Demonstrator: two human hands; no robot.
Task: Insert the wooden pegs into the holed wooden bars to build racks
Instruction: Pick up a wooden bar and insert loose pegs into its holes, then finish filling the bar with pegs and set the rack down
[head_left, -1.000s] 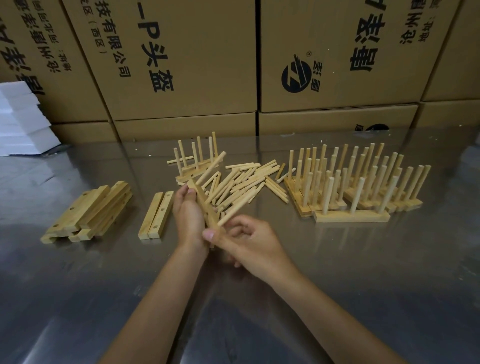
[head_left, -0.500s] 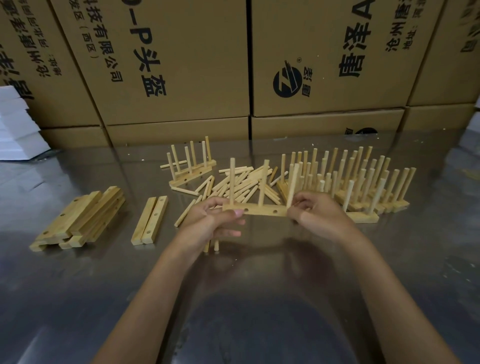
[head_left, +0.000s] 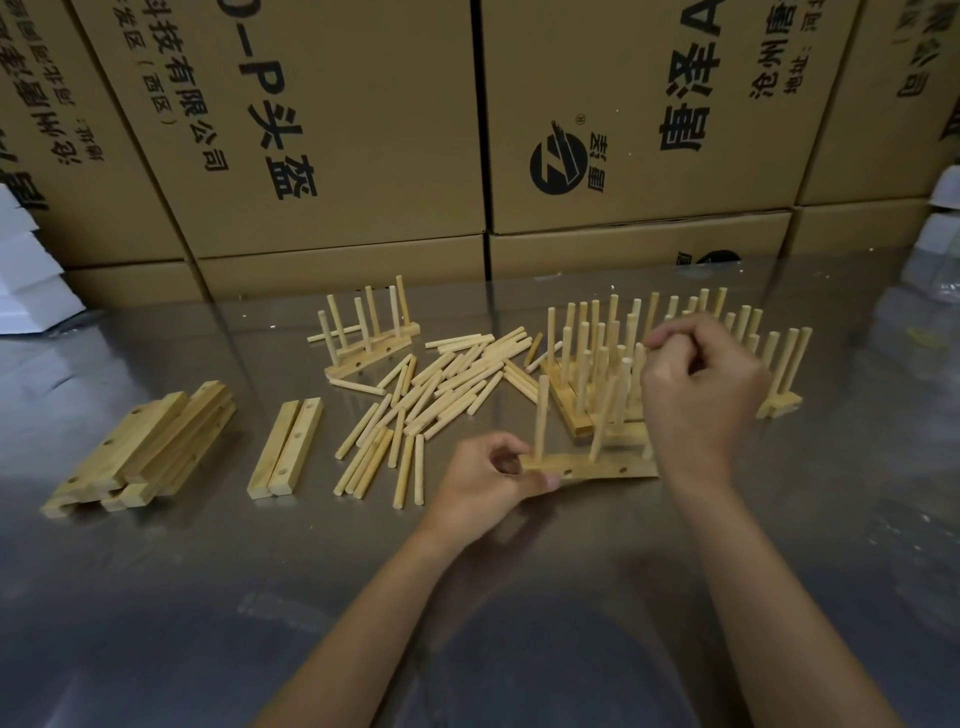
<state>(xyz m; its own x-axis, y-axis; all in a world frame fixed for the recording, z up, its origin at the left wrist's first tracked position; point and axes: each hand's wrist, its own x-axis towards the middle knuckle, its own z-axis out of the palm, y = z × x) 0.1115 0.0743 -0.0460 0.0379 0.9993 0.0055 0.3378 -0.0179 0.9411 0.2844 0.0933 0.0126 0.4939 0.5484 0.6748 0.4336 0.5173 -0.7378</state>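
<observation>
Cardboard boxes (head_left: 332, 130) wall off the far edge of my steel counter (head_left: 156, 597), and taking the loose peg pile (head_left: 441, 384) as centre, finished racks (head_left: 675, 353) stand to its right, two bare bars (head_left: 285, 449) and a bar stack (head_left: 145, 447) lie to its left. Just in front of the pile, my left hand (head_left: 483, 480) pinches one end of a pegged bar (head_left: 587, 464) resting on the counter. My right hand (head_left: 701, 395) hangs over the bar's other end, fingers curled; I cannot tell what that grip holds.

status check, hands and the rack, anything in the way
Left hand pinches the rack end. Right hand curled above it, grip unclear. Finished racks crowd close behind.
</observation>
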